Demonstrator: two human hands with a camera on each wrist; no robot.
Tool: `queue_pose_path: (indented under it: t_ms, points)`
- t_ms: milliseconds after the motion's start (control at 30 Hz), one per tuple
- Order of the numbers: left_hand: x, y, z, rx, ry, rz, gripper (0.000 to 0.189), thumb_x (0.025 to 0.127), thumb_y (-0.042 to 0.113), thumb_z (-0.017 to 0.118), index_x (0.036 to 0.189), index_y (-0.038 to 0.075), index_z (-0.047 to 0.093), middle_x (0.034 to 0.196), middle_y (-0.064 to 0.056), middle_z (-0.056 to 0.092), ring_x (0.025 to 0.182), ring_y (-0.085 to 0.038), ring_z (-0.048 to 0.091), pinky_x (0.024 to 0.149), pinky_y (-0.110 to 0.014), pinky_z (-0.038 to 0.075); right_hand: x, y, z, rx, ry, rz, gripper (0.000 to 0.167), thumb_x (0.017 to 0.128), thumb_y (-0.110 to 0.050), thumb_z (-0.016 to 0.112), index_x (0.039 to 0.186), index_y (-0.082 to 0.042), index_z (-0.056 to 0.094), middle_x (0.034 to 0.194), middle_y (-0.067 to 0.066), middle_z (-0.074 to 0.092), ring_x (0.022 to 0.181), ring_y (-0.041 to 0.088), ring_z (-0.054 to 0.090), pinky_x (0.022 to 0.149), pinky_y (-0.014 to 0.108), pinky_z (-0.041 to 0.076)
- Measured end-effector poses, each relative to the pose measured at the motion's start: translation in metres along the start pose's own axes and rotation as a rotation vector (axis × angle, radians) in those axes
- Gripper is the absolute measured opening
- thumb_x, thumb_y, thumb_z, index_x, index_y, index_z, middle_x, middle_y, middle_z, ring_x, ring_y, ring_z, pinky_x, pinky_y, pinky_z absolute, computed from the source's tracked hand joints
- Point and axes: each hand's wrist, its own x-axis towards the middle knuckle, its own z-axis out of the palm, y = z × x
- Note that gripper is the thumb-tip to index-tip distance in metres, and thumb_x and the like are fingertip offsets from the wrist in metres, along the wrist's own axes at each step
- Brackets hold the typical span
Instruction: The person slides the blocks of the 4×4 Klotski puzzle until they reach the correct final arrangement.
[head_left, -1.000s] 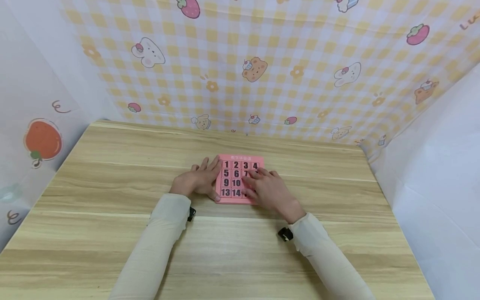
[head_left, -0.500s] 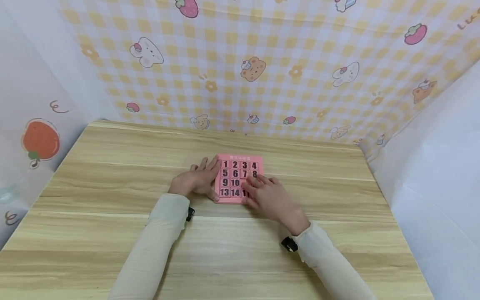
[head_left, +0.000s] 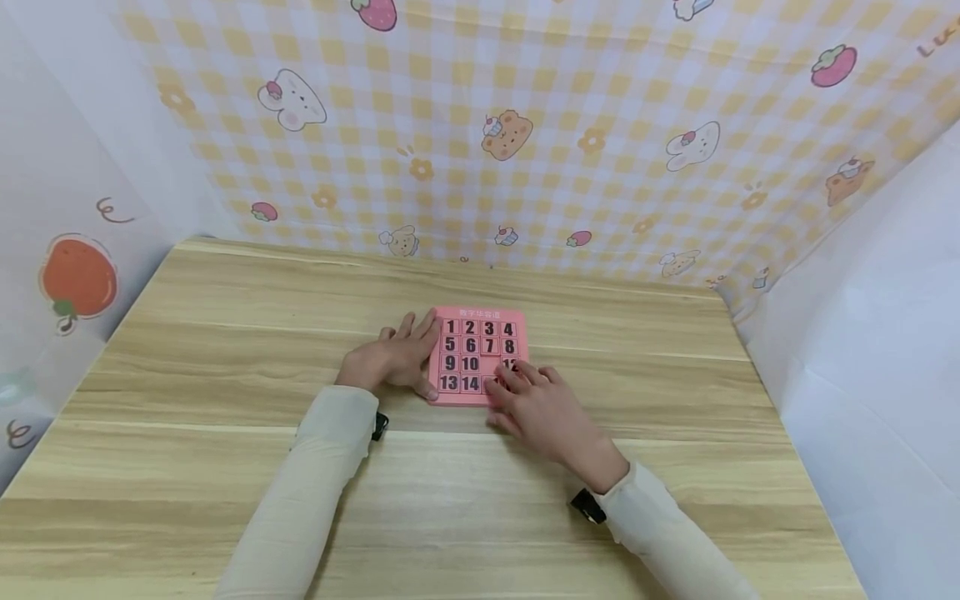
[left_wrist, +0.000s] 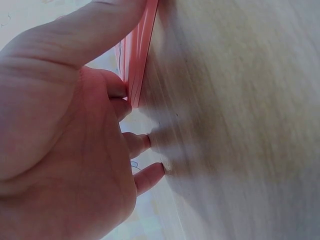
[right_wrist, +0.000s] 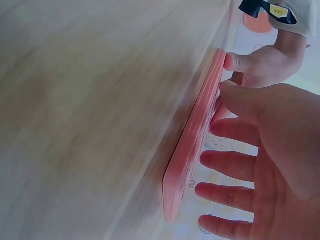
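A pink number sliding puzzle (head_left: 480,399) lies flat on the wooden table, rows of black-numbered tiles facing up. The gap (head_left: 489,365) without a tile sits below tile 7 (head_left: 489,346), beside tile 10 (head_left: 470,364). My left hand (head_left: 390,360) rests along the puzzle's left edge, thumb at the near corner and index finger towards the far one; its other fingertips (left_wrist: 156,172) touch the table. Over the lower right tiles lies my right hand (head_left: 536,412), fingers extended and fingertips at the tiles, partly covering tile 12 (head_left: 511,364) and hiding the bottom right corner.
The wood-grain table (head_left: 450,517) extends around the puzzle on all sides. A yellow checked cloth (head_left: 450,125) with cartoon prints hangs behind its back edge. White sheets (head_left: 885,317) stand at both sides. Each wrist wears a black strap (head_left: 588,506).
My right hand has shifted towards me and slightly right across the puzzle, uncovering tiles 4, 7 and 8, the gap and part of tile 12. My left hand keeps its place.
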Motion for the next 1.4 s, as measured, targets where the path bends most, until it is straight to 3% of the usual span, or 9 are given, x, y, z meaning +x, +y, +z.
queue_pose_path:
  t_ms: [500, 1400]
  points:
    - [0.0005, -0.0007, 0.0003, -0.007, 0.011, 0.006, 0.123, 0.078, 0.039, 0.081, 0.158, 0.006, -0.006, 0.164, -0.009, -0.021, 0.149, -0.038, -0.02, 0.121, -0.058, -0.004, -0.0079, -0.0063, 0.0022, -0.043, 0.035, -0.021, 0.05, 0.097, -0.051, 0.055, 0.138, -0.024, 0.06, 0.143, 0.006, 0.058, 0.13, 0.034, 0.054, 0.1, 0.05, 0.049]
    - [0.0004, -0.0007, 0.0005, -0.015, 0.006, -0.002, 0.123, 0.078, 0.038, 0.081, 0.158, 0.007, -0.006, 0.164, -0.007, -0.021, 0.15, -0.037, -0.02, 0.122, -0.057, -0.004, -0.0013, -0.0035, 0.0004, -0.018, 0.008, 0.006, 0.052, 0.098, -0.05, 0.053, 0.142, -0.022, 0.056, 0.146, 0.008, 0.054, 0.132, 0.037, 0.052, 0.103, 0.054, 0.047]
